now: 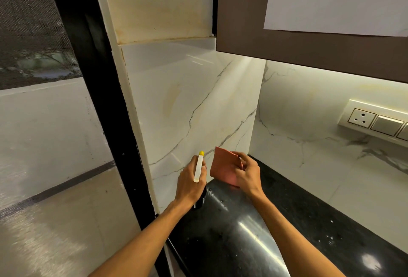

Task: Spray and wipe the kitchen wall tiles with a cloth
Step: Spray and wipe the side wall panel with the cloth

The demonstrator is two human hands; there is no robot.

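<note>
White marble-veined wall tiles (187, 104) fill the corner ahead, with a faint yellowish smear at mid-height. My left hand (191, 183) grips a spray bottle (198, 167) with a white head and yellow nozzle, pointed up at the left tile; the dark bottle body is mostly hidden under the hand. Just to its right, my right hand (246, 174) pinches a folded pink cloth (221, 167), held in the air close to the tile and above the counter.
A glossy black countertop (298, 221) runs below the hands. A brown wall cabinet (309, 47) overhangs at upper right. A socket and switch plate (375, 120) sits on the right wall. A black door frame (106, 100) stands at left.
</note>
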